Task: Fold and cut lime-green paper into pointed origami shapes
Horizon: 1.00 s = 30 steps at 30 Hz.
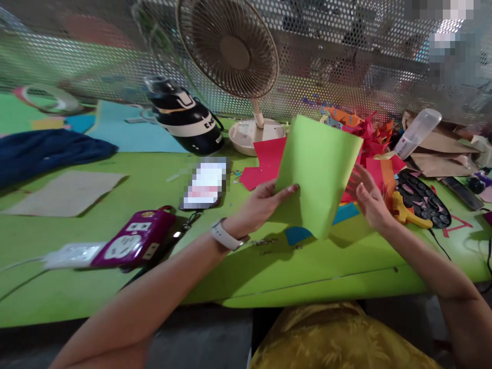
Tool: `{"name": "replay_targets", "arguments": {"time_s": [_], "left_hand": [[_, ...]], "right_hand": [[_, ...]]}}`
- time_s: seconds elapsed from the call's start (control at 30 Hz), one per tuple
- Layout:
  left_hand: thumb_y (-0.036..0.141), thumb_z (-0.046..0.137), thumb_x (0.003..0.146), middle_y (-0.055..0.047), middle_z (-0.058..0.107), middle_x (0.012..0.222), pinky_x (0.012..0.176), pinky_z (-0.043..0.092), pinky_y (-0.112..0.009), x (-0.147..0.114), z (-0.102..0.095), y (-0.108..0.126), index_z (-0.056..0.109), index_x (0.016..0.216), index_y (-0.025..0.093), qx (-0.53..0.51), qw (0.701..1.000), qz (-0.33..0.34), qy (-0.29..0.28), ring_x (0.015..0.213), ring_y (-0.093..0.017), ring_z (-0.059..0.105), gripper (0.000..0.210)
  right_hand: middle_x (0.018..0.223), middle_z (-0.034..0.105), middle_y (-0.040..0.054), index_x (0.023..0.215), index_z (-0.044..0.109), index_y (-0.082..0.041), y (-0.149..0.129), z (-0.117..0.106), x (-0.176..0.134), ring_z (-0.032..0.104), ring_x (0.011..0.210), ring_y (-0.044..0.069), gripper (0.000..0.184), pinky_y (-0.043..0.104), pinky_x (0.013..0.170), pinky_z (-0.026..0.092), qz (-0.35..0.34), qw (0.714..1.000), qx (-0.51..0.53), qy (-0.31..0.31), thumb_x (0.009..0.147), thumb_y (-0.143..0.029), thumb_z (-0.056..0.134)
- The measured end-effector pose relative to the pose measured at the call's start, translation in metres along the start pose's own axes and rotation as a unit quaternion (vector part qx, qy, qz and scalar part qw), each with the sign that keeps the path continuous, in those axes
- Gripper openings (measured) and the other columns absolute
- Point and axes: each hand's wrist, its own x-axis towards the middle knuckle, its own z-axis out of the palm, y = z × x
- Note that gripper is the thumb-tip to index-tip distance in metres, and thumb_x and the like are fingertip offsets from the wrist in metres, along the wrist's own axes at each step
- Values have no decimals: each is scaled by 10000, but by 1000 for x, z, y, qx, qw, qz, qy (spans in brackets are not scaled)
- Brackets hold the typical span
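A light green sheet of paper (317, 169) stands upright above the table, curved along its length. My left hand (269, 200) grips its left edge, thumb on the near face and the other fingers behind. At the sheet's right edge is my right hand (367, 200), fingers apart and partly behind the paper; whether it touches the sheet I cannot tell. Red paper (263, 164) lies behind the sheet. Blue paper pieces (298, 235) lie on the table beneath it.
Behind stand a desk fan (234, 51) and a black bottle (184, 115). On the left are a phone (205, 182) and a purple power strip (134, 238). A yellow glue gun (409, 212), a black round tray (423, 200) and heaped paper scraps (372, 133) sit to the right.
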Motion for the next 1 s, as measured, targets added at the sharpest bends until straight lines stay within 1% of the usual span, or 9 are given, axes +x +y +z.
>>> {"name": "replay_targets", "arguments": {"time_s": [0.1, 0.2, 0.3, 0.43, 0.5, 0.57, 0.67, 0.8, 1.0], "left_hand": [[507, 794, 719, -67, 770, 1003, 892, 566, -364, -1, 11, -21, 708, 1018, 190, -46, 999, -17, -18, 996, -236, 703, 444], [460, 808, 714, -72, 766, 1057, 899, 562, -364, -5, 15, -31, 692, 1066, 188, -82, 995, -46, -43, 988, -226, 709, 459], [411, 853, 657, -66, 772, 1019, 860, 570, -343, -6, 15, -32, 694, 1040, 186, -110, 990, -67, -55, 939, -215, 717, 472], [473, 848, 649, -64, 767, 990, 737, 571, -305, -5, 16, -34, 696, 1027, 190, -131, 990, -55, -17, 854, -200, 707, 496], [530, 817, 679, -43, 751, 839, 612, 534, -267, -5, 17, -38, 699, 914, 179, -89, 995, -44, 2, 730, -176, 679, 438], [557, 784, 715, -6, 670, 641, 481, 443, -240, -6, 17, -43, 671, 774, 175, -28, 999, -40, 15, 582, -147, 611, 403], [557, 771, 733, 26, 569, 524, 410, 346, -229, -7, 16, -47, 631, 698, 174, 17, 999, -29, 30, 482, -119, 527, 409], [560, 788, 708, 0, 653, 620, 441, 401, -230, -8, 16, -48, 658, 776, 160, 7, 999, -16, 32, 515, -120, 557, 425], [520, 852, 635, -81, 771, 886, 624, 552, -287, -8, 18, -46, 719, 859, 156, -55, 998, -27, 20, 727, -181, 687, 447]], "right_hand": [[1271, 665, 77, 1281, 530, -293, 11, 10, -9, 658, 1114, 248, 653, 435, 958, 554, 113, 989, 80, -47, 770, -667, 688], [1133, 726, 55, 1143, 595, -253, 18, 13, -14, 700, 991, 227, 524, 407, 891, 583, 162, 982, 91, -32, 747, -548, 768], [1069, 744, 44, 1066, 633, -236, 23, 11, -14, 708, 948, 211, 461, 386, 871, 587, 163, 984, 70, -20, 732, -514, 786], [1065, 747, 46, 1053, 644, -232, 25, 10, -17, 706, 939, 193, 450, 385, 906, 577, 163, 984, 59, -34, 731, -511, 788], [1055, 748, 46, 1054, 646, -231, 26, 11, -19, 705, 939, 190, 453, 382, 912, 575, 162, 984, 62, -44, 727, -506, 795], [1050, 747, 49, 1060, 648, -230, 26, 12, -21, 703, 942, 190, 452, 381, 906, 577, 155, 985, 62, -51, 730, -500, 795], [1041, 747, 53, 1061, 651, -227, 29, 12, -23, 704, 929, 192, 430, 384, 886, 583, 144, 986, 57, -55, 746, -488, 786], [1042, 744, 53, 1068, 651, -230, 33, 10, -24, 706, 916, 188, 400, 379, 875, 583, 128, 989, 54, -56, 768, -464, 774], [1135, 726, 71, 1111, 656, -246, 32, 9, -25, 697, 986, 207, 381, 390, 875, 586, 112, 991, 41, -64, 813, -472, 731]]}}
